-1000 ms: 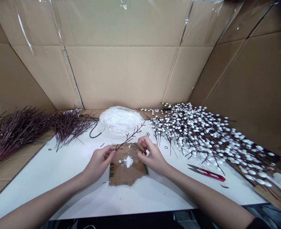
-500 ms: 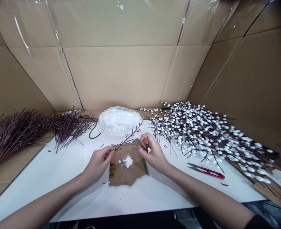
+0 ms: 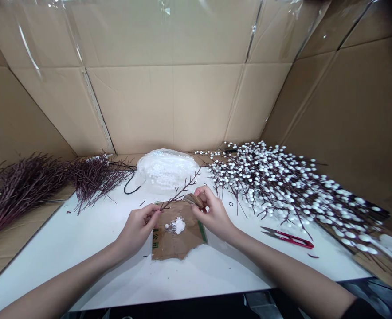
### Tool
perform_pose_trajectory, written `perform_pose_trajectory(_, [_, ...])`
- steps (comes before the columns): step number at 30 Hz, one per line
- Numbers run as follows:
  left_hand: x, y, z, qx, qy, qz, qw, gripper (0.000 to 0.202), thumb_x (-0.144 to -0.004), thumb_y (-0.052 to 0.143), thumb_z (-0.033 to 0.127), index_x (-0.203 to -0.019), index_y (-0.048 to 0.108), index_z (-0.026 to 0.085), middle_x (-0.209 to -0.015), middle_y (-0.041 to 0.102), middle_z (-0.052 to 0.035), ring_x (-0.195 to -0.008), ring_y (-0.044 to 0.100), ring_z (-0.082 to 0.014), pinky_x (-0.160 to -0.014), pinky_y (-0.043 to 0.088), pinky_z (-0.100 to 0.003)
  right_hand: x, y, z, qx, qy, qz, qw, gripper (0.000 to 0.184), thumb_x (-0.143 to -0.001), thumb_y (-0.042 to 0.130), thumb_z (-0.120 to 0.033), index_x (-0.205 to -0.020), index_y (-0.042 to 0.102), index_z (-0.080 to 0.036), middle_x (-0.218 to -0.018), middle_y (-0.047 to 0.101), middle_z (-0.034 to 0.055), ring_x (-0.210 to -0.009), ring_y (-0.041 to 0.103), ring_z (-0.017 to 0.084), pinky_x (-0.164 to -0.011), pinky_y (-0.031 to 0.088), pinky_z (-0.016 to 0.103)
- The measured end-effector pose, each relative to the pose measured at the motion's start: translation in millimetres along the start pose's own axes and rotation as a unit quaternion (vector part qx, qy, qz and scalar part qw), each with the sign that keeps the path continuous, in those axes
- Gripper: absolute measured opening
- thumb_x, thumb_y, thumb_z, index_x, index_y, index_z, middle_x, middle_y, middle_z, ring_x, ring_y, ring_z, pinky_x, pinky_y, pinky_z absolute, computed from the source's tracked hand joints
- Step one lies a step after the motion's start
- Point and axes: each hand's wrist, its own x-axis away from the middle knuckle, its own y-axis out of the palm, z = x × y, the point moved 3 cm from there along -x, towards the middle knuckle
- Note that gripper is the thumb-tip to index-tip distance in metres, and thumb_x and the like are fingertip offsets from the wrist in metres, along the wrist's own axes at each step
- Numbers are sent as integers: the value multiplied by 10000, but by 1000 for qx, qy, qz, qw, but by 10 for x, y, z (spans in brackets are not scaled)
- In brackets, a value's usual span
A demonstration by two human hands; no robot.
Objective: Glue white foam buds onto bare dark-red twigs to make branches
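Note:
Pinched in my left hand (image 3: 140, 226) is the lower end of a bare brown artificial twig (image 3: 180, 192), which slants up to the right. My right hand (image 3: 212, 212) is closed on a small folded piece of cardboard (image 3: 194, 200), held close beside the twig's middle; whether they touch I cannot tell. Beneath both hands lies a torn cardboard sheet (image 3: 172, 248) with green print. A blob of white paste (image 3: 179, 225) sits on it, with a small white ball (image 3: 166, 226) at its left.
Behind the sheet rests a clear plastic bag of white balls (image 3: 166, 170). Bundles of bare twigs (image 3: 29, 186) lie at left, and white-berried branches (image 3: 269, 186) spread over the right. Red-handled thread snips (image 3: 289, 238) lie on the white table (image 3: 116, 283). Cardboard walls (image 3: 169, 102) surround it.
Almost nothing differs. Both hands keep their hold on the twig and the cardboard piece, and the view has shifted very slightly.

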Motion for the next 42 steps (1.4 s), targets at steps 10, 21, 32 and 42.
perform_pose_trajectory(10, [13, -5, 5, -2, 4, 0, 1000, 255, -884, 419, 345, -894, 611, 177, -587, 561, 16, -524, 472, -121, -488, 341, -214, -6, -2, -10, -5, 4, 6, 1000, 201, -744, 497, -145, -900, 398, -226, -580, 289, -86, -531, 293, 104, -502, 233, 219])
perform_pose_trajectory(21, [5, -3, -29, -11, 3, 2, 1000, 268, -886, 409, 360, -889, 615, 189, -584, 567, 19, -511, 452, -120, -488, 343, -219, 0, -10, -13, -14, 3, 17, 1000, 197, -755, 493, -156, -907, 389, -224, -581, 323, -83, -531, 308, 103, -504, 243, 216])
perform_pose_trajectory(32, [9, -3, -13, 3, 5, 6, 1000, 257, -881, 421, 359, -881, 619, 195, -586, 577, 17, -526, 500, -129, -480, 372, -214, -2, -8, -29, -15, 4, 13, 1000, 200, -767, 494, -151, -915, 382, -228, -579, 309, -87, -531, 305, 103, -508, 243, 219])
perform_pose_trajectory(42, [6, -6, -21, 1, -1, 9, 1000, 222, -870, 446, 350, -884, 602, 192, -600, 593, 11, -564, 550, -147, -508, 381, -226, -1, -19, -5, -31, -2, 24, 999, 203, -778, 494, -162, -927, 376, -232, -584, 346, -84, -533, 330, 106, -503, 259, 217])
